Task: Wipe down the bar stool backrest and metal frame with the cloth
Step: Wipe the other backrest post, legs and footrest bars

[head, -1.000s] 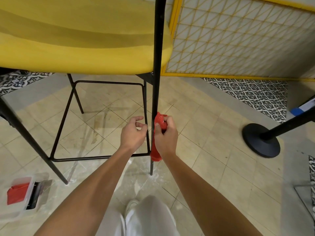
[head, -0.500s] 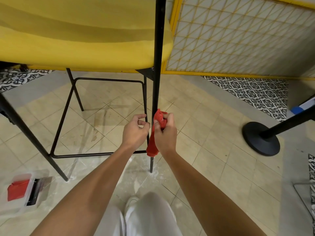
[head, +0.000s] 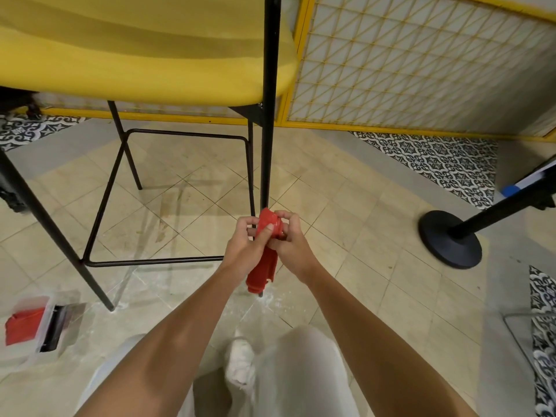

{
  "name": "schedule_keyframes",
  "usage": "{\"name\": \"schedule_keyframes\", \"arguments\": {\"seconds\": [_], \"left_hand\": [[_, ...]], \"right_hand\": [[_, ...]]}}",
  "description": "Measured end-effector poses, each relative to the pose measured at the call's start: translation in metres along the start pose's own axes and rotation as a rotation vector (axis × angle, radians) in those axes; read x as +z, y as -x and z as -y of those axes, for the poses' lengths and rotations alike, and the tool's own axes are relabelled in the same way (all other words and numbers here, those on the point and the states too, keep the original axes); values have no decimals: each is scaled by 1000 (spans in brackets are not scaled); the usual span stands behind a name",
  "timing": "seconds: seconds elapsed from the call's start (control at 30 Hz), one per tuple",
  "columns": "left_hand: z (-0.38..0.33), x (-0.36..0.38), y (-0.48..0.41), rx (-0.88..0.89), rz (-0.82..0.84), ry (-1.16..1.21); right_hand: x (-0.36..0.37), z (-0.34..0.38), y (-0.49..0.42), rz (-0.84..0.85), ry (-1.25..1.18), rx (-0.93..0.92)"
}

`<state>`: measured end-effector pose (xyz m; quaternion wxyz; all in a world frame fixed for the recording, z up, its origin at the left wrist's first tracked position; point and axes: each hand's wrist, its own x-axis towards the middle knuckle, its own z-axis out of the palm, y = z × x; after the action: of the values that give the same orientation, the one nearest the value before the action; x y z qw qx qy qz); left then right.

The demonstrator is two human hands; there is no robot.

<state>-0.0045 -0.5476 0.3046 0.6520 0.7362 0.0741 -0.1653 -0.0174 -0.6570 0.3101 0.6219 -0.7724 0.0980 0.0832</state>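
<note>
The bar stool has a yellow padded seat [head: 144,55] and a thin black metal frame. Its near right leg [head: 269,115] runs straight down the middle of the view. A red cloth [head: 267,227] is wrapped around the lower part of that leg, with a tail hanging below [head: 260,275]. My left hand [head: 248,248] and my right hand [head: 288,239] both grip the bunched cloth, close together, low on the leg. The footrest bar [head: 156,261] joins the leg at about hand height. The backrest is out of view.
A clear plastic box [head: 33,326] holding a red cloth lies on the tiled floor at the lower left. A black stanchion base [head: 449,243] stands at the right. A yellow-framed mesh panel [head: 421,70] lines the back. My legs and white shoe [head: 240,361] are below.
My left hand has let go of the leg and moved right onto the cloth, joining the right hand. Both hands sit slightly higher in the view than before.
</note>
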Motion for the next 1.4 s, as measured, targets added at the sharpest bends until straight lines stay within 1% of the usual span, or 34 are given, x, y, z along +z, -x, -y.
{"name": "schedule_keyframes", "arguments": {"seconds": [0.1, 0.23, 0.3, 0.37, 0.47, 0.57, 0.67, 0.73, 0.9, 1.2, 1.27, 1.4], "left_hand": [[2, -1, 2, -8, -78, 93], [3, -4, -3, -25, -238, 132], [1, -3, -7, 16, -306, 128], [-3, 3, -12, 65, -335, 139], [-9, 19, -15, 117, -335, 150], [-9, 30, -19, 115, -373, 224], [1, 34, -26, 159, -398, 207], [12, 32, -32, 167, -383, 176], [27, 28, -38, 82, -375, 100], [10, 40, -31, 155, -485, 228], [13, 41, -34, 152, -484, 210], [33, 40, -39, 77, -428, 146]], "right_hand": [[-6, 6, 0, 53, -33, 13], [-17, 12, -6, -43, -26, 25], [-23, 11, -10, -90, -18, 25], [-26, 10, -15, -110, -5, 22], [-25, 8, -27, -119, -2, 49], [-22, 7, -39, -121, 9, 78], [-21, 5, -50, -118, 20, 112], [-21, 3, -59, -121, 10, 136], [-17, 2, -70, -78, 22, 163], [-13, -2, -65, -25, 18, 184], [-12, -6, -65, -19, 15, 179], [-13, -21, -61, -15, 47, 167]]}}
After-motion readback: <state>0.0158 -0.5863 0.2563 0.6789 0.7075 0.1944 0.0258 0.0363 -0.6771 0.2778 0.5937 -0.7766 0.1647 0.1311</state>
